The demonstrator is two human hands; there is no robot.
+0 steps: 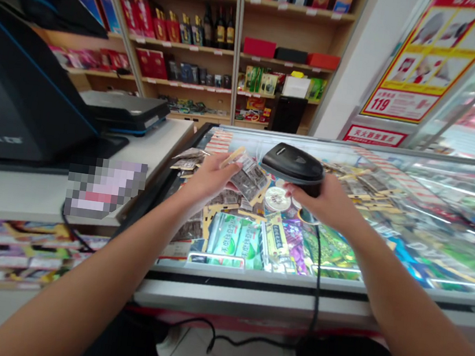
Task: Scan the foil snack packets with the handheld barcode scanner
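Observation:
My right hand [326, 200] is wrapped round the handle of a black barcode scanner [294, 162], its head turned to the left. A black cable [318, 270] hangs from the scanner over the freezer's front edge. In my left hand [213, 178] is a small flat packet [249, 174] with a dark front and a tan edge, tilted in front of the scanner. The scanner and the packet are apart. More such dark packets [189, 227] lie below and left of my left hand on the glass-topped freezer [204, 295].
Green-and-white ice cream packs [236, 239] and other coloured packs show through the glass. At left, a counter [173, 134] carries a black checkout terminal [25, 91], a scale [124, 107] and a blurred-out item [104, 190]. Shelves [205, 51] of boxes and bottles stand behind.

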